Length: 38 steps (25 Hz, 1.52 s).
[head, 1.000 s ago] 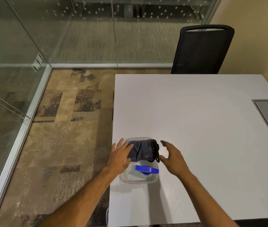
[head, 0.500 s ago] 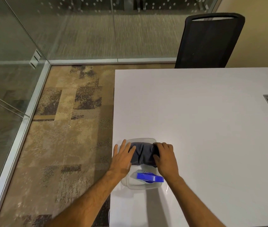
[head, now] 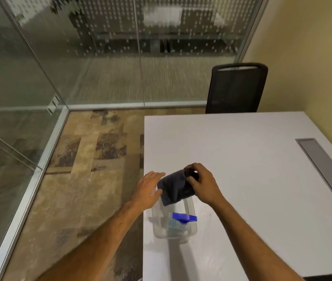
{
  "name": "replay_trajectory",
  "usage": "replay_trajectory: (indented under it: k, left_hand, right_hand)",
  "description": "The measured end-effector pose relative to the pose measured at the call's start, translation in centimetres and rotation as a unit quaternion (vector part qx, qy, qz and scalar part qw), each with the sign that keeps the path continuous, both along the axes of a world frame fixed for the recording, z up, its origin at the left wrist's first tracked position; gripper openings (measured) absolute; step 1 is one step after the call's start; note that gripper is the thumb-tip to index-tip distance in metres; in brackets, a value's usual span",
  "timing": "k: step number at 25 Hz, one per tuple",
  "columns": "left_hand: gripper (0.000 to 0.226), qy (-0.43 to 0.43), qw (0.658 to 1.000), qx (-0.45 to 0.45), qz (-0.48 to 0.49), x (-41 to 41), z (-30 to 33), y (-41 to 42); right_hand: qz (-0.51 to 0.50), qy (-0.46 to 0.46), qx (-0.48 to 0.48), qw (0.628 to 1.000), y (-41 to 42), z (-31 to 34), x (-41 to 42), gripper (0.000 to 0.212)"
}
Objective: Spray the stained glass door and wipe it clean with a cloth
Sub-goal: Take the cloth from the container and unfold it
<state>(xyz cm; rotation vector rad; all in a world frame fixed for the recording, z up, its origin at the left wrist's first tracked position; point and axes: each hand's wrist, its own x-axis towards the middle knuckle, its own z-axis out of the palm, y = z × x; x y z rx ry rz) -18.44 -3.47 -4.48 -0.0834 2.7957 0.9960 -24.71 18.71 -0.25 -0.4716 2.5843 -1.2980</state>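
Observation:
A folded dark grey cloth point(head: 174, 185) is lifted just above a clear plastic bin point(head: 191, 233) at the white table's left edge. My right hand point(head: 202, 184) grips the cloth's right end. My left hand point(head: 148, 189) rests open against the cloth's left side, fingers spread. A spray bottle with a blue trigger head point(head: 183, 218) lies inside the bin. The glass door point(head: 9, 94) stands to the left, and a glass wall point(head: 140, 47) with dot patterns runs along the back.
The white table point(head: 242, 159) has a grey cable flap point(head: 327, 169) at the right. A black mesh chair point(head: 236, 88) stands behind the table. Patterned carpet point(head: 84, 169) lies between the table and the glass. A yellow wall point(head: 313, 57) is on the right.
My right hand closed on the cloth's right end and raised it out of the bin. My left hand stayed beside it. The camera view tilted up, showing more of the glass wall.

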Motion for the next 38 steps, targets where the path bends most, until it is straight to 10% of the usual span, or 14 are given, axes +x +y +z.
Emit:
replay_trajectory:
  k: [15,22,30,38]
  left_hand:
    - [0.05,0.21,0.961,0.176,0.03,10.3,14.1,-4.8]
    - [0.053,0.159,0.888,0.326,0.281,16.6,17.7,-1.8]
    - [0.032,0.17,0.812,0.385,0.404,27.1,17.3,2.7]
    - [0.038,0.251,0.722,0.365,0.532,41.7,19.8,0.3]
  right_hand:
    - [-0.028,-0.186,-0.322,0.928,-4.2,17.9,4.1,0.023]
    - [0.007,-0.257,-0.218,0.942,-2.9,17.0,8.4,0.023]
    - [0.115,0.006,-0.184,0.976,-4.1,17.2,20.2,0.015]
    - [0.478,0.06,0.01,0.876,-10.5,16.3,37.4,0.113]
